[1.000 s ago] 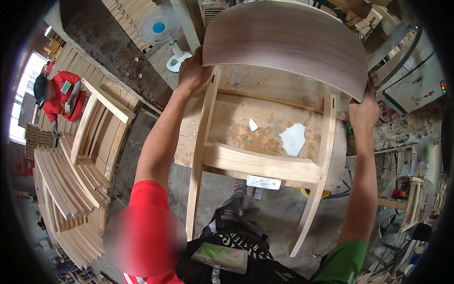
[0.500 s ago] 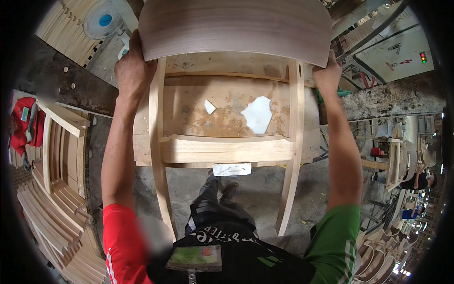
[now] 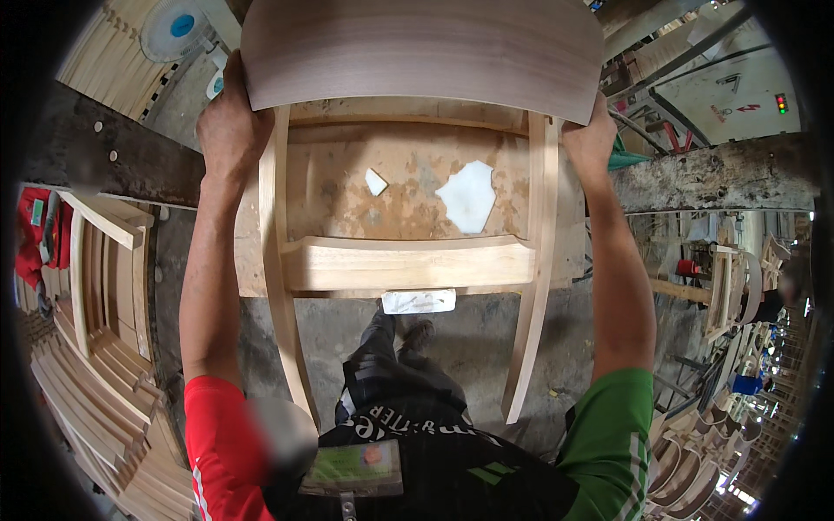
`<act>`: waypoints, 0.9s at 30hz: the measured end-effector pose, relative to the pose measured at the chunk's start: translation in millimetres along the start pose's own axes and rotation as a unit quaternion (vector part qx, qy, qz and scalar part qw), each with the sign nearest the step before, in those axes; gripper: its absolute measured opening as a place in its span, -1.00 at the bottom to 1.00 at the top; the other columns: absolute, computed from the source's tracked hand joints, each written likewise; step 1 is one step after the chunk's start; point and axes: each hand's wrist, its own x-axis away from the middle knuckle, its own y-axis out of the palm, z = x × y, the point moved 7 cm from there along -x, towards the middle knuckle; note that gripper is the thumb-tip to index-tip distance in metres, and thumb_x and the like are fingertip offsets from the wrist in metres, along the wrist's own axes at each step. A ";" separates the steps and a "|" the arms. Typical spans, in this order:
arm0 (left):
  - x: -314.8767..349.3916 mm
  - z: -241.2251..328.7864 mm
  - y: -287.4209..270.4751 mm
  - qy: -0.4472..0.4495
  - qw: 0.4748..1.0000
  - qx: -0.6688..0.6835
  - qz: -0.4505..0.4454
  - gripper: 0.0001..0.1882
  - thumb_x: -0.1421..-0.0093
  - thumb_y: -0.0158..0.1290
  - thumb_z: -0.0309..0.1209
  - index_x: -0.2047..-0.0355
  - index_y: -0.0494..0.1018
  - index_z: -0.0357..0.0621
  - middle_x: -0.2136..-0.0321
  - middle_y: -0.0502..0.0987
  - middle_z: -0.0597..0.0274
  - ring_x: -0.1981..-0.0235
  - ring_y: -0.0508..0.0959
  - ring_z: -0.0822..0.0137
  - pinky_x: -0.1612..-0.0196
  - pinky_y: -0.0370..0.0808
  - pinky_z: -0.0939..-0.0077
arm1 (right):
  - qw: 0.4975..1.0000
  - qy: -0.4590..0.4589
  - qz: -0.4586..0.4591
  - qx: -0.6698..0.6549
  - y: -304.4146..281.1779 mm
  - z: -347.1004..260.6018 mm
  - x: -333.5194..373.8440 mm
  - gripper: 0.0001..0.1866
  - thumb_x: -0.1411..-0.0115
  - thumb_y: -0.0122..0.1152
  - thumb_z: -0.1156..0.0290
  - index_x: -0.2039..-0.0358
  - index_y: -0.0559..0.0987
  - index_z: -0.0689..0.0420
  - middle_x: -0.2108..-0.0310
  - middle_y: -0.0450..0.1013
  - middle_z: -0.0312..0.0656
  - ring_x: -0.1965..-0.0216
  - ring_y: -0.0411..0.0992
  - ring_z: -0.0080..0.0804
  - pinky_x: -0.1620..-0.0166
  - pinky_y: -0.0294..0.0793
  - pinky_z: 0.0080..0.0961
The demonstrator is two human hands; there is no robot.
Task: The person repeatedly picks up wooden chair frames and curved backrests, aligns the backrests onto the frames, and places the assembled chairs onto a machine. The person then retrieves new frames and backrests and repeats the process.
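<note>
At the top of the view, a curved, dark wood-grain chair back (image 3: 421,52) is gripped at its two ends. My left hand (image 3: 233,126) wraps round its left end, and my right hand (image 3: 591,139) round its right end; some fingers are hidden behind the panel. Below it extends a pale wooden chair frame (image 3: 408,263), with two long legs and a shaped crossrail between them. The frame lies over a stained wooden worktable (image 3: 339,208), its leg ends reaching past the near edge toward me.
Two white foam pieces, a large one (image 3: 469,198) and a small one (image 3: 375,181), lie on the worktable. A white block (image 3: 419,301) sits at its near edge. Stacked curved wooden parts (image 3: 95,382) stand at left, beside a person in red (image 3: 39,230). A fan (image 3: 178,30) is at upper left.
The view has shifted slightly, so the chair and both my hands appear a little further left. My grip on the chair back stays the same.
</note>
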 end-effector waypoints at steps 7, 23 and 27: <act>4.0 -1.3 2.7 -0.001 1.000 0.005 -0.010 -0.43 -0.32 0.04 -0.25 -0.32 0.25 -0.01 0.28 0.64 -0.23 0.30 0.65 -0.28 0.27 0.59 -0.12 | 0.999 0.016 -0.028 0.028 -5.1 -1.4 3.2 -0.65 -0.19 0.18 0.40 0.01 0.54 0.23 0.18 0.57 0.28 0.06 0.53 0.32 0.01 0.52 -0.05; -5.8 -8.7 12.8 0.024 1.000 -0.005 -0.003 -0.41 -0.33 0.06 -0.16 -0.32 0.27 -0.03 0.37 0.65 -0.25 0.31 0.66 -0.30 0.27 0.58 -0.16 | 0.998 0.004 -0.038 0.056 1.7 -1.1 -2.0 -0.60 -0.19 0.24 0.29 -0.01 0.54 0.19 0.18 0.57 0.27 0.07 0.51 0.35 0.05 0.51 0.07; -13.8 -5.4 11.1 0.031 0.999 -0.037 -0.013 -0.46 -0.28 0.08 -0.20 -0.24 0.31 -0.03 0.37 0.65 -0.24 0.31 0.67 -0.27 0.24 0.60 -0.16 | 0.996 -0.021 -0.059 0.064 5.0 11.1 -9.8 -0.60 -0.23 0.20 0.28 -0.03 0.53 0.19 0.20 0.57 0.29 0.09 0.51 0.36 0.07 0.51 0.08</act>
